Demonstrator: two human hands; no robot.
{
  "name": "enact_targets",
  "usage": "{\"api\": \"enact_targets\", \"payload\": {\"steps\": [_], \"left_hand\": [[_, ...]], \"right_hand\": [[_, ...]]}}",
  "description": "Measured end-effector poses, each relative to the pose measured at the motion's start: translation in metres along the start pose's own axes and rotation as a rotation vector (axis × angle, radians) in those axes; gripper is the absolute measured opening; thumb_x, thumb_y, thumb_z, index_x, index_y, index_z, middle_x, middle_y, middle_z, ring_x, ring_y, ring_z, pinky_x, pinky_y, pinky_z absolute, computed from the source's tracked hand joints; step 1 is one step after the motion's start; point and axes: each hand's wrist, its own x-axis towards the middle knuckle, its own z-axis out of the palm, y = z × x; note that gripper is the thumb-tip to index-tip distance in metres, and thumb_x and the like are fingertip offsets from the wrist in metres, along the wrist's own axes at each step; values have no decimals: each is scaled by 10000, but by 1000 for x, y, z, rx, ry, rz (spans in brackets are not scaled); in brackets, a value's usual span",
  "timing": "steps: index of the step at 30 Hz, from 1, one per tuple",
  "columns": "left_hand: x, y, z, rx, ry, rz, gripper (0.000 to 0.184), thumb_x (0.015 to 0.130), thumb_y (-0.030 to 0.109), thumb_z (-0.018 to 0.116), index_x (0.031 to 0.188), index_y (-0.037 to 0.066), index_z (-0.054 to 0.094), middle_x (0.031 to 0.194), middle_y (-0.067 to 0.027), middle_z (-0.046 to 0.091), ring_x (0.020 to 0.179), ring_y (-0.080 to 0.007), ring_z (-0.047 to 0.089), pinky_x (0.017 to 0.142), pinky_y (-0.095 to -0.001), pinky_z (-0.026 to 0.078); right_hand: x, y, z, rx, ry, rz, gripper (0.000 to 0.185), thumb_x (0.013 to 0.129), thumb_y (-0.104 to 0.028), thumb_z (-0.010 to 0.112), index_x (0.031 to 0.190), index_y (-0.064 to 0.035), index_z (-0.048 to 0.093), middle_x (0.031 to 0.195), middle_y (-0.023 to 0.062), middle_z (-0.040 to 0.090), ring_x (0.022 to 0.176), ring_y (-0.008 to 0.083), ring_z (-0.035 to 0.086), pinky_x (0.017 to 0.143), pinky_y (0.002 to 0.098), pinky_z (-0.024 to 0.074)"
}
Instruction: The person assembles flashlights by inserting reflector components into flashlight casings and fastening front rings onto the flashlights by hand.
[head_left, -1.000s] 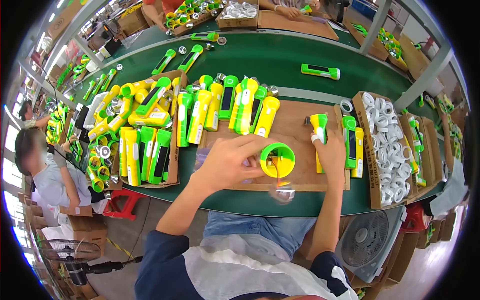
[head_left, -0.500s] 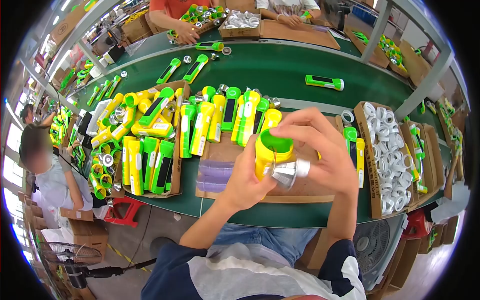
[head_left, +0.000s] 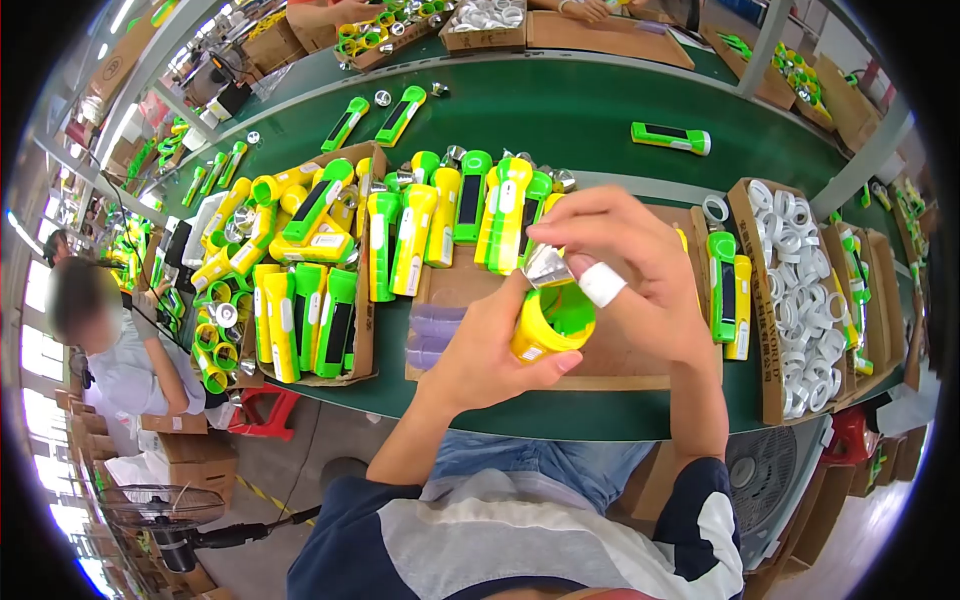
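My left hand [head_left: 480, 345] is wrapped round a yellow and green flashlight body [head_left: 535, 338], its open mouth turned up towards me. Just over that mouth, my right hand [head_left: 640, 270] pinches a shiny silver reflector cup [head_left: 547, 267] between fingers and thumb. A white wrap [head_left: 601, 284] circles the right thumb. Beneath both hands lies a cardboard tray [head_left: 640, 350] with a purple strip [head_left: 432, 335] at its left. Flashlights [head_left: 470, 200] stand along the tray's far side, loose reflectors among them.
A carton of flashlights [head_left: 366, 300] stands left, a carton of white rings [head_left: 768, 395] right. The green conveyor [head_left: 560, 110] carries several flashlights [head_left: 671, 138]. A person [head_left: 140, 350] sits at the left; another person's hand [head_left: 585, 10] shows across the belt. Metal posts [head_left: 868, 160] frame the bench.
The reflector has moved from beside the flashlight body up over its mouth, tilting on the way. The body has dropped slightly in view. The whole view has shifted a little.
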Motion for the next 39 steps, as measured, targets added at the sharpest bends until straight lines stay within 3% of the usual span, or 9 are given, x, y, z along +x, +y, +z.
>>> {"api": "enact_targets", "payload": {"steps": [4,7,10,15,20,29,33,36,39], "left_hand": [[1,3,-1,159,-31,140,697,784,348,842,1308,24,516,1119,-197,658,1023,-414,658,879,-429,533],[-6,-3,-5,20,25,79,729,802,343,827,1364,22,490,1125,-163,675,1030,-322,681,895,-392,523],[-13,-8,-8,-228,99,7,720,829,351,796,1378,12,475,1115,-135,684,1023,-241,680,899,-354,518],[-16,-20,-10,-319,151,97,699,862,373,759,1376,9,455,1051,-102,673,944,-174,679,810,-301,545],[-23,-4,-14,-499,122,57,607,942,381,680,1365,12,450,972,-65,633,781,-100,650,653,-234,552],[-41,-10,-19,-493,98,-9,494,971,312,643,1347,44,467,1012,-70,627,817,-105,638,663,-245,546],[-51,-13,-26,-310,111,-37,466,972,276,641,1341,48,470,1081,-81,614,882,-126,617,752,-275,528],[-67,-11,-20,-414,216,-74,435,953,199,651,1322,38,486,1069,-72,623,908,-134,603,829,-286,497],[-90,-25,-28,-395,321,-84,446,926,132,667,1323,35,490,1007,-61,650,901,-125,605,823,-274,497]], "right_hand": [[3,-2,5,-65,-115,-96,259,853,-71,724,1108,-26,727,1121,145,718,1103,324,658,953,408,503],[-3,8,12,15,2,-66,171,864,-159,723,999,-58,745,1097,91,706,1069,324,670,942,438,530],[0,3,-3,-122,-212,-186,144,865,-167,728,967,-66,727,1065,73,702,1116,325,654,992,455,505],[1,-10,6,-315,-421,-218,309,855,-307,747,1089,-118,677,1267,17,627,1305,335,539,1127,612,329],[2,-17,14,-334,-452,-228,317,847,-332,755,1089,-137,691,1260,-16,642,1346,336,519,1131,616,330],[0,-23,26,-426,-463,-228,300,826,-297,765,1087,-158,716,1224,-45,674,1349,341,520,1127,596,356],[-4,-19,34,-493,-487,-268,281,837,-239,759,1094,-134,719,1229,-8,679,1324,341,541,1093,544,415],[-25,-14,39,-447,-240,-115,275,843,-212,753,1098,-112,722,1202,66,692,1266,346,583,1041,500,470],[-80,6,63,-457,-3,474,277,857,-186,749,1079,-23,725,1156,152,709,1098,336,651,945,454,506]]}}
